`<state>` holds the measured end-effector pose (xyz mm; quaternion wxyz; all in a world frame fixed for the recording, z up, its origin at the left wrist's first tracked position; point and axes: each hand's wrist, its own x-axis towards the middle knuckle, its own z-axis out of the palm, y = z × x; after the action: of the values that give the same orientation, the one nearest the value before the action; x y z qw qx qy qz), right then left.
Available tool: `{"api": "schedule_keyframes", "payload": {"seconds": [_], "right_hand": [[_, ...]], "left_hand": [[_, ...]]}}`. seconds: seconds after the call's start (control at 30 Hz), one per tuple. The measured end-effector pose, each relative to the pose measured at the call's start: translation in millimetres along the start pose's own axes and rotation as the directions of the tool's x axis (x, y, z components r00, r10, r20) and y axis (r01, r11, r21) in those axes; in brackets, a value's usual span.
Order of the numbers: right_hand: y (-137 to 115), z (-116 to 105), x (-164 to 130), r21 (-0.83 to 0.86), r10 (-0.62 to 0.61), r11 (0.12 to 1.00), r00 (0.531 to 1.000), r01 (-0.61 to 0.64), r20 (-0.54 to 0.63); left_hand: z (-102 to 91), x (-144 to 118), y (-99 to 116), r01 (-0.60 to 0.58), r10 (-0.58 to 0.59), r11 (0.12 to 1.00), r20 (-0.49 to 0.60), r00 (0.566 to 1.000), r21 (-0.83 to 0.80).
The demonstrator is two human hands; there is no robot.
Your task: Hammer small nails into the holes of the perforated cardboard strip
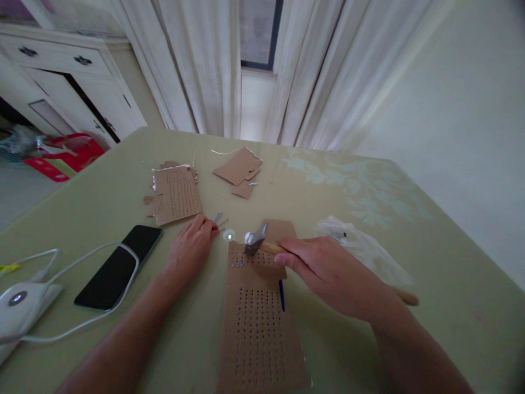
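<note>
The right hand is clenched around the wooden handle of a hammer, gripped close up under the metal head, which rests low over the top end of a perforated cardboard strip. Just under the head, a few small nail heads sit in the strip's top row at its left corner; judging by that, only the first few holes are filled and the many rows of dots below stand bare. A blue pen pokes out beneath the hand. To the left of the grip, the left hand lies knuckles-up with fingertips touching a small pile of loose nails; whether it pinches one I cannot tell. Farther out lie another perforated card, cardboard scraps, and a black phone with a white cable across it
</note>
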<state>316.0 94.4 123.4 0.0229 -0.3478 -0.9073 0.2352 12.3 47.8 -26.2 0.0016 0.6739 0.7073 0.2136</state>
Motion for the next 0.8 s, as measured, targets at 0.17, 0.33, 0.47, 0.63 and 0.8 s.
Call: {"api": "schedule_keyframes", "payload": {"seconds": [0.17, 0.33, 0.47, 0.63, 0.8], "right_hand": [[0.4, 2.1, 3.1, 0.01, 0.016, 1.0, 0.999, -0.016, 0.038], [2.1, -2.0, 2.6, -0.001, 0.003, 1.0, 1.0, -0.003, 0.027], [2.4, -5.7, 2.4, -0.037, 0.012, 0.999, 1.0, -0.011, 0.012], [3.2, -4.8, 4.3, -0.03, 0.009, 1.0, 1.0, -0.009, 0.016], [6.6, -2.8, 4.7, -0.011, -0.001, 1.0, 0.999, 0.002, 0.036]], "left_hand": [[-2.6, -0.2, 3.4, 0.027, -0.028, 0.998, -0.024, 0.999, -0.065], [-24.4, -5.2, 23.7, -0.003, -0.055, 0.928, -0.145, 0.988, -0.374], [-44.1, -20.7, 48.9, -0.137, -0.028, 0.648, -0.203, 0.979, -0.749], [-43.1, -29.7, 61.7, -0.136, 0.088, 0.599, -0.104, 0.991, -0.789], [-39.4, -26.2, 59.8, -0.182, 0.162, 0.681, -0.097, 0.982, -0.709]]}}
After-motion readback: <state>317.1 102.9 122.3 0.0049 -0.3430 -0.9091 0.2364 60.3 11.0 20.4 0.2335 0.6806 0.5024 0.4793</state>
